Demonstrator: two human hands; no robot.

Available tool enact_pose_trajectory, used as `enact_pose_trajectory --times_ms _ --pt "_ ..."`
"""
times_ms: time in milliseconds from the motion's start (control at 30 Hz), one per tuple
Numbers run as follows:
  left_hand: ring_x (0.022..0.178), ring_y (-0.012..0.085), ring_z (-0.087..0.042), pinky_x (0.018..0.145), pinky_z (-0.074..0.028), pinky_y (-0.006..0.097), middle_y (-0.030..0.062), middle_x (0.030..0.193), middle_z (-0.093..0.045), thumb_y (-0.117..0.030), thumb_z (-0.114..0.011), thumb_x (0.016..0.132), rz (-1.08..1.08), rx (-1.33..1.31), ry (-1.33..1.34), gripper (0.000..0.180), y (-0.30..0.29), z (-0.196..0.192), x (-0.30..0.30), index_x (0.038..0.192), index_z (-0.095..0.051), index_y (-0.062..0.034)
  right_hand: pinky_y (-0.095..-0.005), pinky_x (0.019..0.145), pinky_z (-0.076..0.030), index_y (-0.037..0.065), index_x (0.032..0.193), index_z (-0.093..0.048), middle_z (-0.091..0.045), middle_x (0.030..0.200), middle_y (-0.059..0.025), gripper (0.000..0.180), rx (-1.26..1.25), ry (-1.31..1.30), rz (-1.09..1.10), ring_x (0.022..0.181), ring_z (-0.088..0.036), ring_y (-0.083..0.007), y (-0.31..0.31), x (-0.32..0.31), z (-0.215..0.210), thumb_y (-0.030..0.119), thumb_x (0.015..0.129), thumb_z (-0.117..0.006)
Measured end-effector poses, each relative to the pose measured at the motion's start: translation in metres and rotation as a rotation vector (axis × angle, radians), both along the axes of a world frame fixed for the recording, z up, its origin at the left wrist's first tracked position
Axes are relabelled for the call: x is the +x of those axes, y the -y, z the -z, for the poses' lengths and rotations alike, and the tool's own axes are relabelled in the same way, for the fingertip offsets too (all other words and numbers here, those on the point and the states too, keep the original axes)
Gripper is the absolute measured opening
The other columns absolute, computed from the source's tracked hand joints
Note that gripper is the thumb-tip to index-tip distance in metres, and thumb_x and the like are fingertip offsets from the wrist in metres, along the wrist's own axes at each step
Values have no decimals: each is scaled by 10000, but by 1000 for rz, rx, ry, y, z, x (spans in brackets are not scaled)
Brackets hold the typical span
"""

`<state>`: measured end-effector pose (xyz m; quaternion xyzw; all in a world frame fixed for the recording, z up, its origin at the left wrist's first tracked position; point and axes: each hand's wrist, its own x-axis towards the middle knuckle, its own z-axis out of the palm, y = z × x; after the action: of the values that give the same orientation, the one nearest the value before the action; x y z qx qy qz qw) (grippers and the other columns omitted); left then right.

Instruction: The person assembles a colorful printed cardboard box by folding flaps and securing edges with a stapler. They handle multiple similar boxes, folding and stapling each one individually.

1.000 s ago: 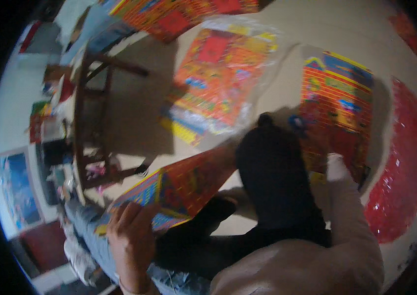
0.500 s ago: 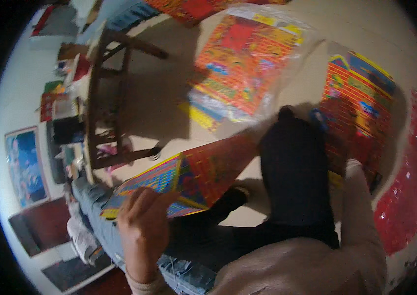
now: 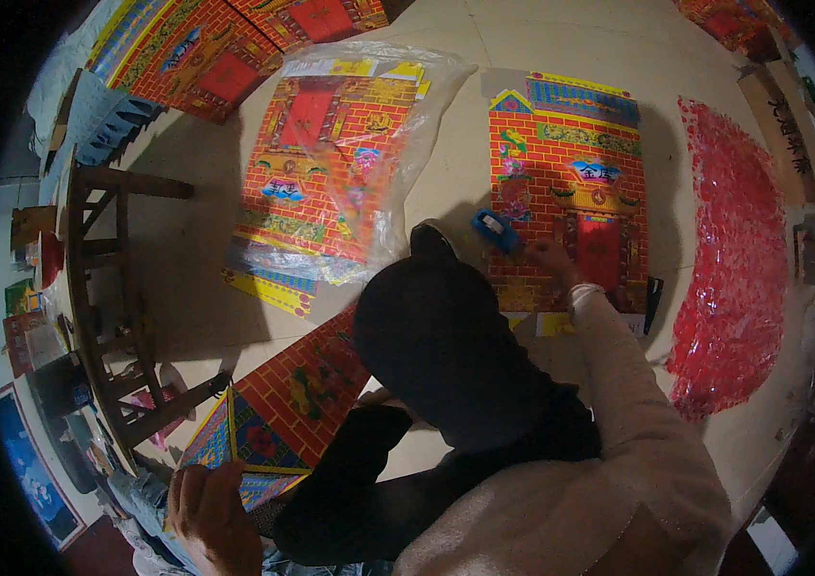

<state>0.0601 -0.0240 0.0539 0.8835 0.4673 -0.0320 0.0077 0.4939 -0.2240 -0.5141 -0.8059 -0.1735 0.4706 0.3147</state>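
Red brick-printed paper sheet (image 3: 278,408) lies folded across the lap, its near end gripped by the closed fingers of the left hand (image 3: 211,514). Right hand (image 3: 553,261) rests on a second printed sheet (image 3: 571,187) flat on the floor, just beside a blue tape dispenser (image 3: 494,228); finger state cannot be told

A: Where's room for a hand?
B: Bare floor (image 3: 187,288) btwn the wooden stool (image 3: 105,288) & the sheets in the plastic bag (image 3: 331,163).
A: What's in the way?
B: A dark cloth lump (image 3: 446,346) sits in the middle, just by the right hand (image 3: 553,261) & blue tape roller (image 3: 494,228). Red mat (image 3: 739,259) fills the right side.
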Motion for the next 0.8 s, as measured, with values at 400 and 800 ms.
enact_pose_trajectory --times_ms 400,800 --pt "825 341 -599 735 -478 453 141 843 -574 15 -729 802 57 13 -1 116 1 -6 -1 915 -705 -1 -339 831 -580 64 1162 -753 -745 1030 -49 249 190 -43 275 867 -706 -163 -16 -39 -4 211 962 -740" --pt "831 294 -652 724 -525 419 88 842 -604 39 -705 682 163 27 17 296 -5 -10 13 961 -750 -49 -251 708 -453 80 1133 -732 -647 897 11 161 322 -78 356 787 -588 -74 -1 -48 -58 178 1018 -675"
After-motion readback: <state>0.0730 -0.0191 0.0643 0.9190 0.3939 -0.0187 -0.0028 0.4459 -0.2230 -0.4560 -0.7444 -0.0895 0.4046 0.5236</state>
